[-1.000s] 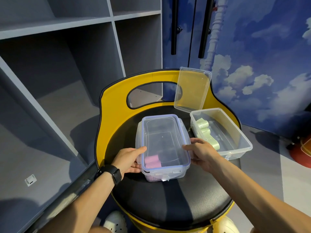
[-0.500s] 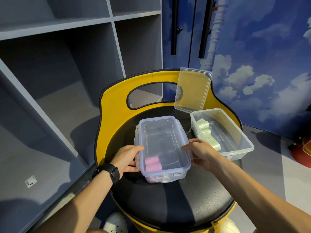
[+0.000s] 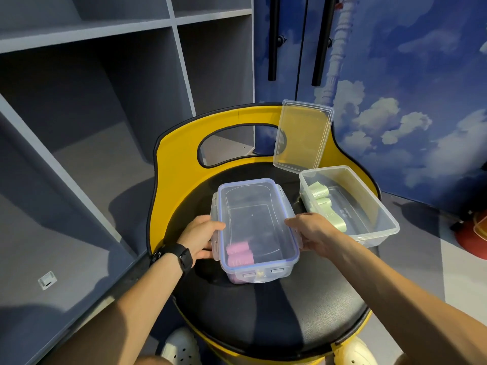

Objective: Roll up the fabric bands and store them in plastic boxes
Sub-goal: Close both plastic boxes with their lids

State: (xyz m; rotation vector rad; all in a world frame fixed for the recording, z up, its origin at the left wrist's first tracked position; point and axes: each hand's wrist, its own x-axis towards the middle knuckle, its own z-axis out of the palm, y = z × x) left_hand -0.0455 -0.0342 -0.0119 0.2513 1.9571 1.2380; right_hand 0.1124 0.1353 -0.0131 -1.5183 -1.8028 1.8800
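A clear plastic box with a blue-rimmed lid (image 3: 253,206) stands on the black seat of a yellow chair (image 3: 276,320). Rolled pink fabric bands (image 3: 238,255) lie inside it at the near left corner. My left hand (image 3: 199,237) grips the box's left side by the clip. My right hand (image 3: 312,231) grips its right side. To the right stands an open clear box (image 3: 369,206) with rolled green bands (image 3: 320,197) along its left wall. Its loose clear lid (image 3: 303,135) leans upright against the chair back.
Grey open shelving (image 3: 92,114) fills the left and back. A blue cloud-patterned cabinet with black handles (image 3: 272,38) stands behind the chair. A red object (image 3: 471,238) sits on the floor at the right edge. White shoes (image 3: 181,347) show under the seat.
The closed box has shifted slightly forward and now sits level, its front clips facing me. Both hands stayed on its sides, the fingers now curled tighter round the side clips.
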